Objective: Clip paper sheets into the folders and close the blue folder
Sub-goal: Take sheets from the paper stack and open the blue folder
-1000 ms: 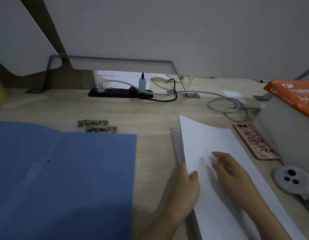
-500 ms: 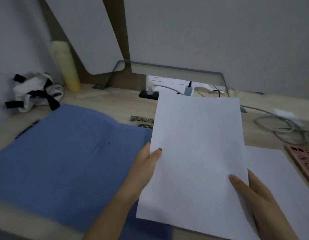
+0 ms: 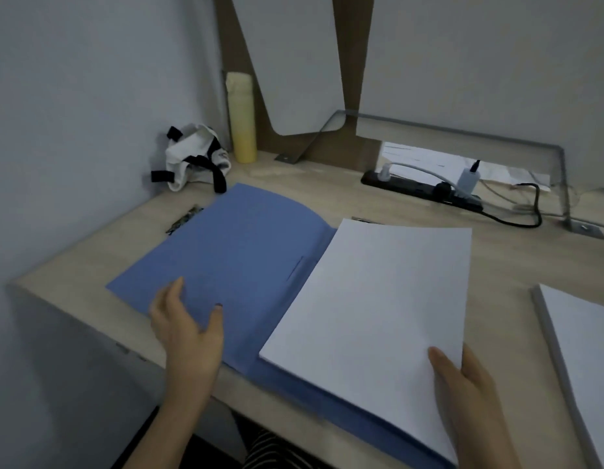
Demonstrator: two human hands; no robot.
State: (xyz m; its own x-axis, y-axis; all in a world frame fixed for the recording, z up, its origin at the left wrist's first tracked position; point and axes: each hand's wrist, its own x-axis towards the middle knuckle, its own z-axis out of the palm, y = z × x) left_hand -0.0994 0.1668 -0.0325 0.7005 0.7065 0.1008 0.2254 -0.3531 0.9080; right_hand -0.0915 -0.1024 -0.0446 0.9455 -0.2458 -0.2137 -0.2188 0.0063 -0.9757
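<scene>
The open blue paper folder (image 3: 239,265) lies flat on the light wooden tabletop (image 3: 513,258), near its front left corner. The thin stack of white paper sheets (image 3: 378,299) lies on the right half of the folder, a little tilted. The right hand (image 3: 469,394) holds the near right corner of the sheets; its grip is closed on them, thumb on top, the other fingers hidden. The left hand (image 3: 185,330) is over the left half of the folder; its grip is open, fingers spread, holding nothing. I cannot tell if it touches the folder. A thick pile of white paper (image 3: 584,350) lies at the right. A dark metal clip (image 3: 183,220) lies just beside the folder's left edge.
</scene>
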